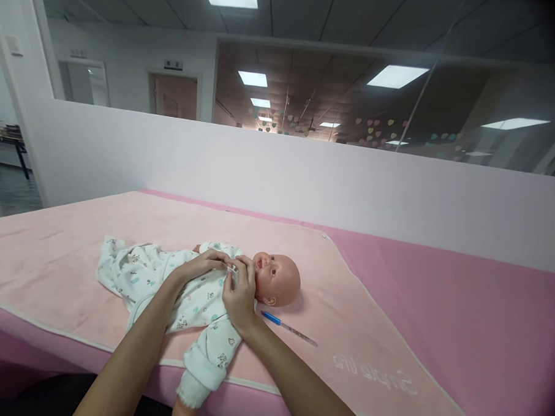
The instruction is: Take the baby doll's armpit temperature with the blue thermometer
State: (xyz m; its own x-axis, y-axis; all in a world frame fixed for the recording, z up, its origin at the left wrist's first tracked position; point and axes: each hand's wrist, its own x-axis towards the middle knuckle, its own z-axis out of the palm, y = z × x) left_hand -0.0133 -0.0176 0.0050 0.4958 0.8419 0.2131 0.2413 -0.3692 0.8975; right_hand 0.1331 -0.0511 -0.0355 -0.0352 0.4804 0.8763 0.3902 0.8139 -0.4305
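Note:
A bald baby doll (278, 280) lies on its back, its head to the right. It wears a white printed outfit (200, 303), with one sleeve over the front edge of the bed. My left hand (206, 263) rests over the doll's chest, fingers bent together at the neckline. Beside the chin, my right hand (241, 292) has its thumb and fingers closed at the same spot. A thin white strip (231, 268) at the collar shows between my fingertips. Near the doll's head lies a slim clear stick with a blue end (288, 328); I cannot tell its kind.
The doll lies on a pale peach mat (346, 309) with white edging and lettering, spread over a pink surface (462, 296). A low white wall (283, 177) with glass above runs behind it. A dark table (9, 141) stands far left.

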